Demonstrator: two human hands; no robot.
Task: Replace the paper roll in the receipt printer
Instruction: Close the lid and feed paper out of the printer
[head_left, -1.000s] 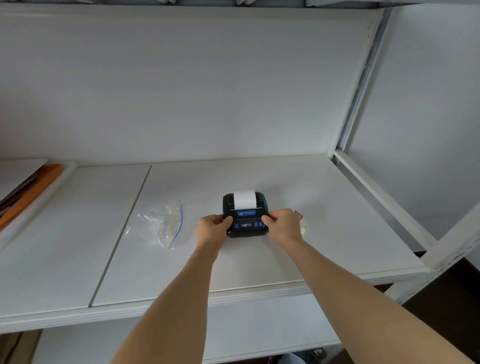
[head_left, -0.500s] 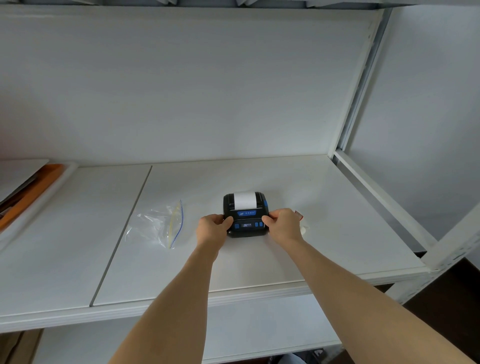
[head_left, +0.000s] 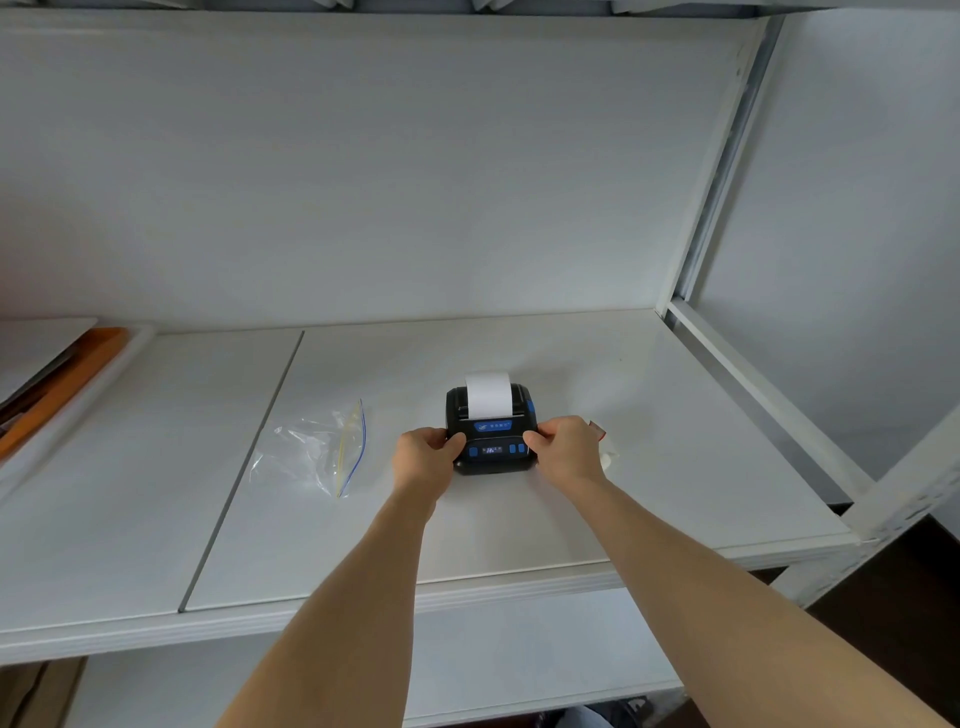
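Note:
A small black receipt printer (head_left: 491, 457) with blue buttons sits on the white shelf (head_left: 519, 535), its lid closed. A strip of white paper (head_left: 488, 395) sticks up out of its slot and lies back over the lid. My left hand (head_left: 423, 460) grips the printer's left side, thumb on its front edge. My right hand (head_left: 563, 452) grips the right side the same way. A small white object with a reddish edge (head_left: 605, 447) lies just behind my right hand, mostly hidden.
An empty clear zip bag (head_left: 322, 452) lies on the shelf left of the printer. At the far left edge are an orange tray and flat grey sheets (head_left: 57, 374). White metal shelf posts (head_left: 727, 171) run along the right side.
The paper strip is a little longer above the slot than before. Both hands stay on the printer's sides.

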